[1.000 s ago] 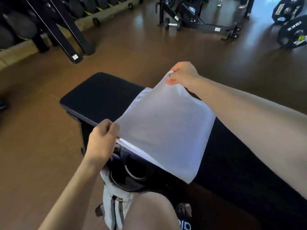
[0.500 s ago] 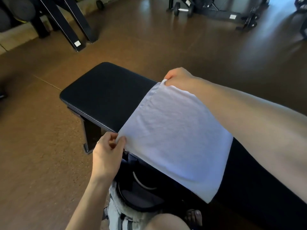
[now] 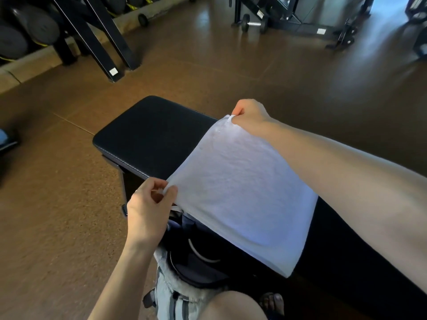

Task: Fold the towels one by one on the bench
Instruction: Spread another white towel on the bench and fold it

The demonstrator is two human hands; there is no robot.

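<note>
The left hand pinches the white towel's near corner; the right hand pinches its far corner, stretching it over the black padded bench. Around lies brown floor, with a dumbbell far off. No writing is legible.

**Towel and bench: current state**

Towel: white terry, stitched hem, doubled flat; I hold it stretched by two corners, slanting over the bench. Bench: black padded top, long, rounded end farthest from me, on brown floor.
</note>
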